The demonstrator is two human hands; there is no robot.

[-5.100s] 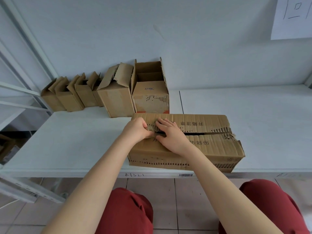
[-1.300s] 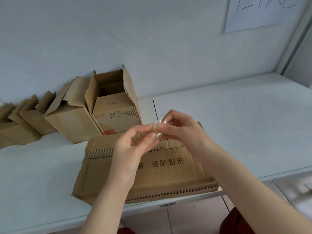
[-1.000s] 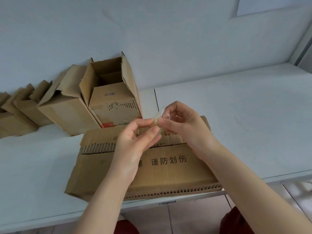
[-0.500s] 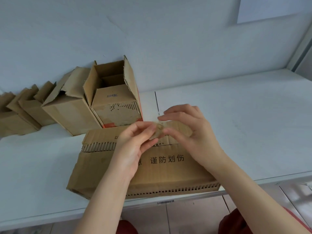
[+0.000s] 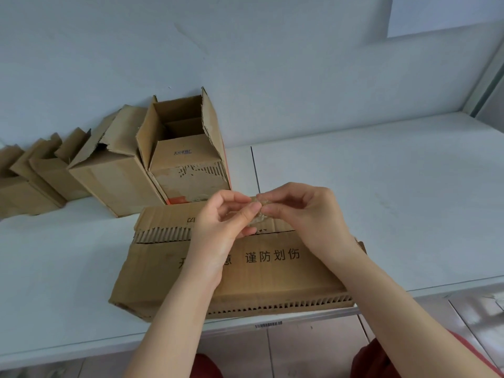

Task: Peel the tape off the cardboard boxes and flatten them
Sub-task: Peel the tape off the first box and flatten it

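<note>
**Both hands pinch a tape wad over the box**

A pale wall [image 5: 272,64] fills the upper half of the view, with a white paper sheet [image 5: 441,12] stuck on it at 1 o'clock. The white surface [image 5: 381,200] below it runs from 9 to 3 o'clock. The box [image 5: 272,279] lies on the surface's near edge at 6 o'clock. Its flaps are down, with a dark slit between them. Printed characters cross its near flap, and bare corrugation shows along the left of the far flap and along the front edge.

An open box [image 5: 188,165] stands just beyond it at 11 o'clock, flaps up. A row of boxes [image 5: 49,170] with torn, raised flaps runs from the open box along the wall to 9 o'clock.

The left hand [image 5: 218,227] and right hand [image 5: 308,216] meet over the box's far flap, at the centre of the view. The fingers of both are curled. Each hand grips the tape [image 5: 257,214], a small clear crumpled wad, between thumb and fingertips. A barcode label [image 5: 268,325] sits on the surface's front edge below the box.
</note>
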